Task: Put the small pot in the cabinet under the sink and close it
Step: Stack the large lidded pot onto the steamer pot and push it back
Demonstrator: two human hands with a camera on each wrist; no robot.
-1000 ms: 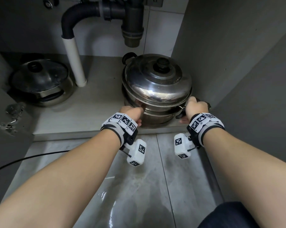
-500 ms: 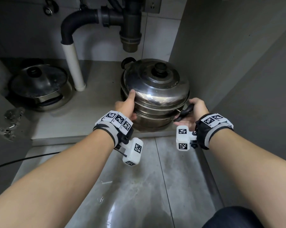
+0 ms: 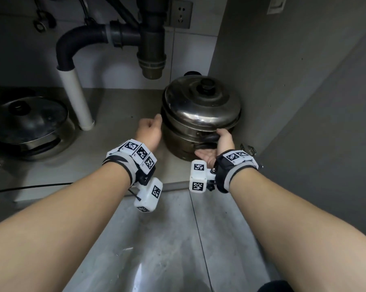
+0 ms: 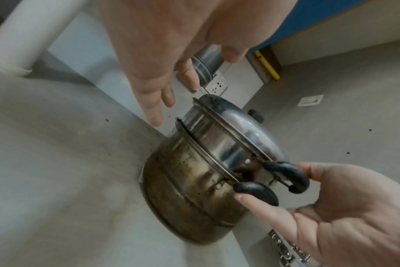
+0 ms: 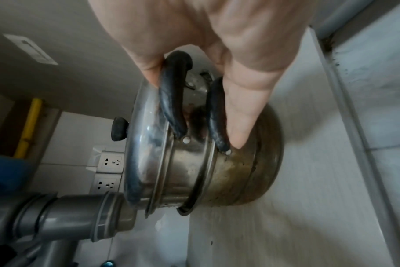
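The small steel pot [image 3: 201,110] with its lid on stands upright on the cabinet floor [image 3: 114,148], towards the back right, just under the drain. My right hand [image 3: 220,142] pinches its two stacked black side handles [image 5: 171,99], fingers on the upper one, thumb against the lower one [image 4: 256,191]. My left hand [image 3: 150,131] is at the pot's left side with relaxed, fairly straight fingers [image 4: 153,112] holding nothing. In the left wrist view a small gap shows between those fingers and the pot [image 4: 194,180].
A larger lidded pot [image 3: 28,123] sits at the back left. A white pipe [image 3: 76,100] rises between the two pots, and the grey drain trap [image 3: 151,49] hangs above. The cabinet's right wall [image 3: 283,81] and a hinge [image 3: 249,148] are close to my right hand.
The pot has slid from the front edge deeper into the cabinet. My left hand came off the lid rim and now sits beside the pot. The right hand stayed on the handles.
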